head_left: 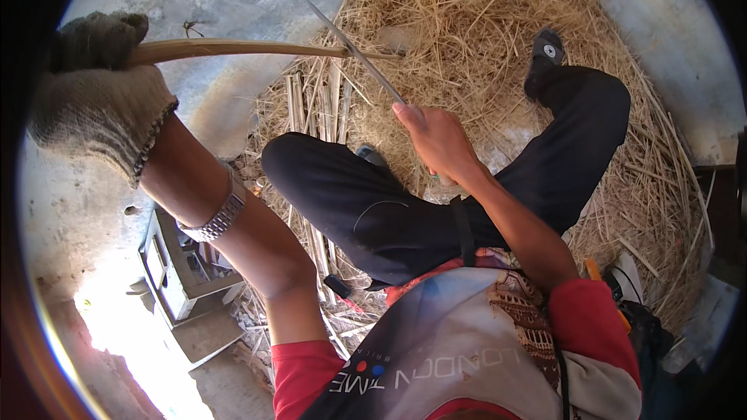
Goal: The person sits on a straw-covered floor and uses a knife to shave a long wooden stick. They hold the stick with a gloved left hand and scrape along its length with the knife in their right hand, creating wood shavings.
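Note:
My left hand (101, 89), in a dirty knitted work glove with dark fingers, is closed round the thick end of a split bamboo strip (233, 47). The strip stretches out to the right, roughly level, and narrows toward its far end. A bare right hand, my right hand (437, 138), grips a knife (372, 71) with its thumb laid along the back. The handle is mostly hidden in the fist. Its long thin blade slants up and to the left, crossing the strip near the thin end. Whether the edge bites into the bamboo I cannot tell.
A heap of straw-like shavings (459, 0) spreads ahead and round my feet. Several split strips (315, 109) lie beyond my left knee. A pale slab (202, 0) stands at the far left. An open box (183, 280) with scraps sits left; a dark bag (646, 334) lies right.

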The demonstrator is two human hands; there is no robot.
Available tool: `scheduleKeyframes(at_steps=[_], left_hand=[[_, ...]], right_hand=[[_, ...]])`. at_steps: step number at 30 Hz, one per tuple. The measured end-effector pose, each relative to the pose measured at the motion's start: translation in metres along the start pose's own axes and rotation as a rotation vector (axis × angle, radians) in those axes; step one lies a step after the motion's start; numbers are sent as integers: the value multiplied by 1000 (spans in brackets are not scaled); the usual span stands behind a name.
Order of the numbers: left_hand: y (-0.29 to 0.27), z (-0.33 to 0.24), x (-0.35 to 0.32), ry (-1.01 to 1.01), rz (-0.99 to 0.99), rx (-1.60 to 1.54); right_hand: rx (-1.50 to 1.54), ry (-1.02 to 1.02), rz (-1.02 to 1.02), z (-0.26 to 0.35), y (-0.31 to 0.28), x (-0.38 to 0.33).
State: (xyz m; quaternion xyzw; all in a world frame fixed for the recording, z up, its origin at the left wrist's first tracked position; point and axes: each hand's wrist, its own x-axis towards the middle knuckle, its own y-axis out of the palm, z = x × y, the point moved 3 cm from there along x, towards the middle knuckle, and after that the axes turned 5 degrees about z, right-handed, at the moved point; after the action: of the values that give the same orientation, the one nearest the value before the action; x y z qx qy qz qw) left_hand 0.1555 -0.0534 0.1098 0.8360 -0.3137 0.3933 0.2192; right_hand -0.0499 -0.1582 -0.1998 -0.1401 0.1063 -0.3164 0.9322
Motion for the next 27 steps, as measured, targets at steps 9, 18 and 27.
scheduleKeyframes(at_steps=[9, 18, 27], left_hand=[[51, -14, -27, 199, -406, 284], [37, -14, -25, 178, -400, 216], [16, -19, -30, 108, -363, 189]], right_hand=[[170, 229, 110, -23, 16, -4], [192, -141, 54, 11, 4, -14], [45, 159, 118, -20, 23, -9]])
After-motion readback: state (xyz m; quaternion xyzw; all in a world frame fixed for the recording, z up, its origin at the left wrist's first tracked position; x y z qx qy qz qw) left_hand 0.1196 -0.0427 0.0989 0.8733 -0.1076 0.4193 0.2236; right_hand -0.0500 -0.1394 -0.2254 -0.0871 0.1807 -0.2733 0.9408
